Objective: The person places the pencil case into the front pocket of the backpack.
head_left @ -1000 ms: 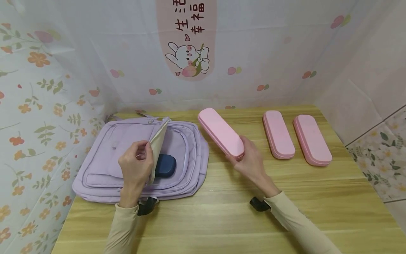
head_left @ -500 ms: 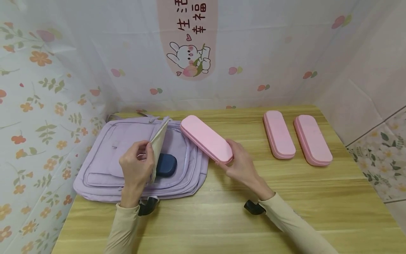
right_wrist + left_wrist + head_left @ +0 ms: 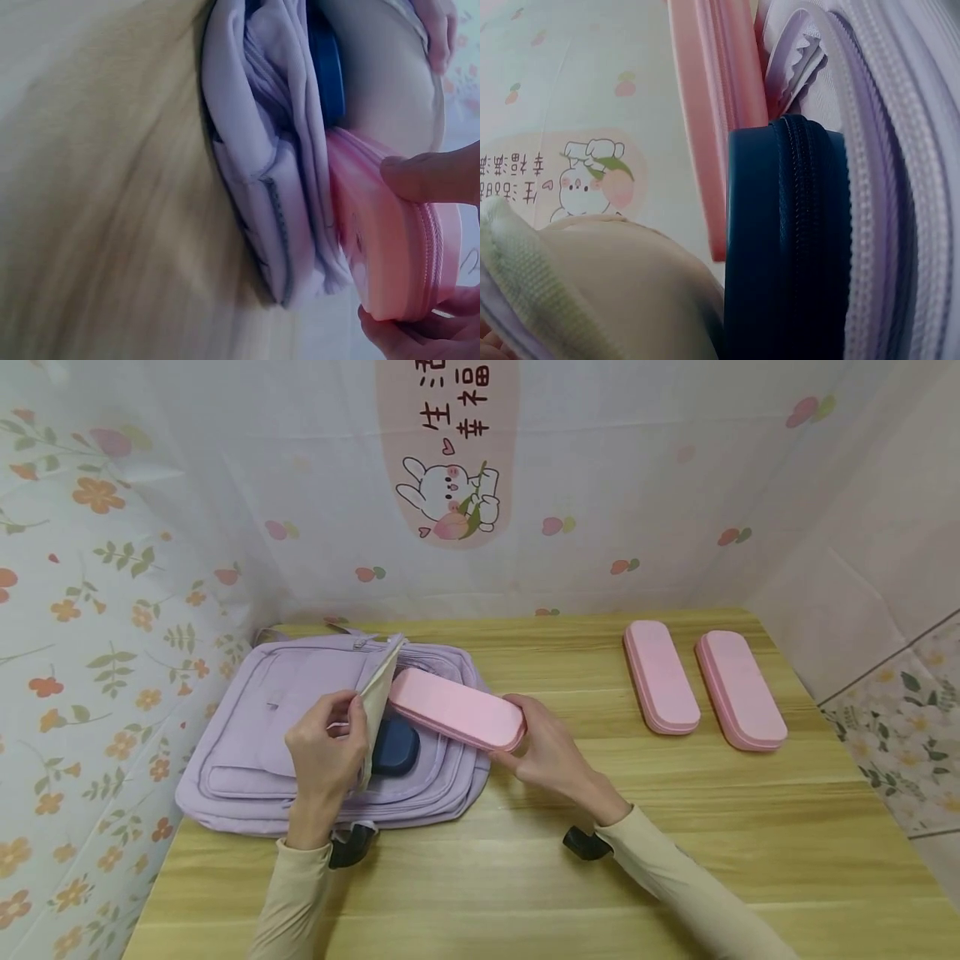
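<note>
Zipper-edged and seemingly stiff and light, pink case (image 3: 456, 718) suits the right hand (image 3: 551, 756) gripping its end, while left hand (image 3: 324, 758) pinches the backpack (image 3: 262, 710) flap.

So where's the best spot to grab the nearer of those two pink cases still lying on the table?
Probably across its narrow width near the middle, coming from above. That pink case lies flat, long and slim, with a gap to its neighbour for fingers.
</note>
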`<state>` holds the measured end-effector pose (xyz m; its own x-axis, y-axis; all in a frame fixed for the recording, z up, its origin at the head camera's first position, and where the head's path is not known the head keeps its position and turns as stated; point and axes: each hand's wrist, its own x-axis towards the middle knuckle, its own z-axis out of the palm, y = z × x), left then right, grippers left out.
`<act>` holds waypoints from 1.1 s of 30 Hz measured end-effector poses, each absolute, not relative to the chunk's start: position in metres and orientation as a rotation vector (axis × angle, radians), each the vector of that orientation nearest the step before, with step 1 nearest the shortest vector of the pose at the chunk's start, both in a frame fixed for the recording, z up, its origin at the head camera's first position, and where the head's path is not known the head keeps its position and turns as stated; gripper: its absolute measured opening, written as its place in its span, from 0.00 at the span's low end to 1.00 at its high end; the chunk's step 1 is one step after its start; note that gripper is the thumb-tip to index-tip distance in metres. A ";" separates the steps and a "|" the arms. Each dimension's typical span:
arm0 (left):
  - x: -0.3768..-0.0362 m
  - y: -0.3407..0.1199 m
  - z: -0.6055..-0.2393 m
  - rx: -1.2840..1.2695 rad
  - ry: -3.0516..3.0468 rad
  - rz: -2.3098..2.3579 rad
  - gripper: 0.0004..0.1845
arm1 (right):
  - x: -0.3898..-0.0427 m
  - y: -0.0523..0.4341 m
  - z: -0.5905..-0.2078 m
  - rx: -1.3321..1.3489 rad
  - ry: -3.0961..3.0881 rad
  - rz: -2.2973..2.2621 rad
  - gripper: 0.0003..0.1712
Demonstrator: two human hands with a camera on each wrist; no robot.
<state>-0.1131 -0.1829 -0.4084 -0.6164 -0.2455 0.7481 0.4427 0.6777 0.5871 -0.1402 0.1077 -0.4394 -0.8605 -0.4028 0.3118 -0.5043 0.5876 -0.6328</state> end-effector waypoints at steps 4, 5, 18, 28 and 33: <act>-0.113 -0.182 -0.409 -0.154 -2.008 -0.989 0.06 | -0.147 0.102 -0.435 0.825 -2.679 1.124 0.47; -0.113 -0.182 -0.409 -0.152 -2.007 -0.989 0.06 | -0.149 0.100 -0.434 0.831 -2.684 1.128 0.47; -0.113 -0.182 -0.409 -0.141 -2.013 -1.000 0.06 | -0.184 0.076 -0.429 0.869 -2.761 1.123 0.48; -0.112 -0.182 -0.407 -0.127 -1.996 -1.020 0.05 | -0.195 0.064 -0.429 0.777 -2.759 1.190 0.46; -0.113 -0.182 -0.406 -0.120 -1.984 -1.023 0.05 | -0.199 0.054 -0.430 0.764 -2.761 1.180 0.45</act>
